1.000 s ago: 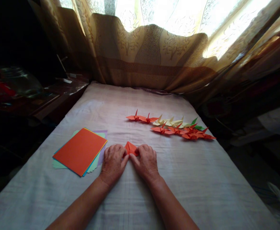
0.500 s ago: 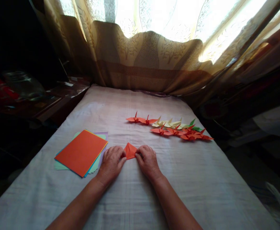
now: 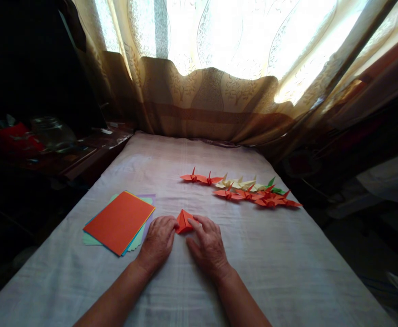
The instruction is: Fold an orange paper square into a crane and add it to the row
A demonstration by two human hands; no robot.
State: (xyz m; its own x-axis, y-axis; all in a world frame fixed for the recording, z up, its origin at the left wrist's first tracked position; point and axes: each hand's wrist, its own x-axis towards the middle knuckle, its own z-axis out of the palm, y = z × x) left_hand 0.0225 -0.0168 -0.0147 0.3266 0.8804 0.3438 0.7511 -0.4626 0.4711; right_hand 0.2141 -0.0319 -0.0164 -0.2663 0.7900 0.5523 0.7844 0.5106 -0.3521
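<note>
- your left hand [image 3: 158, 240] pinched the folded orange paper [image 3: 183, 222] at left.
- your right hand [image 3: 207, 243], thumb spread, touched it at right.
- it lay on cloth [image 3: 181, 286], well apart from the origami cranes [image 3: 248, 195].

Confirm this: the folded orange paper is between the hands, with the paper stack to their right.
Wrong side: the head view shows the paper stack to their left. The left hand and right hand have the folded orange paper between them.

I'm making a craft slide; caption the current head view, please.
Left hand and right hand touch a folded red-orange paper, stacked sheets to its left, paper cranes beyond.
</note>
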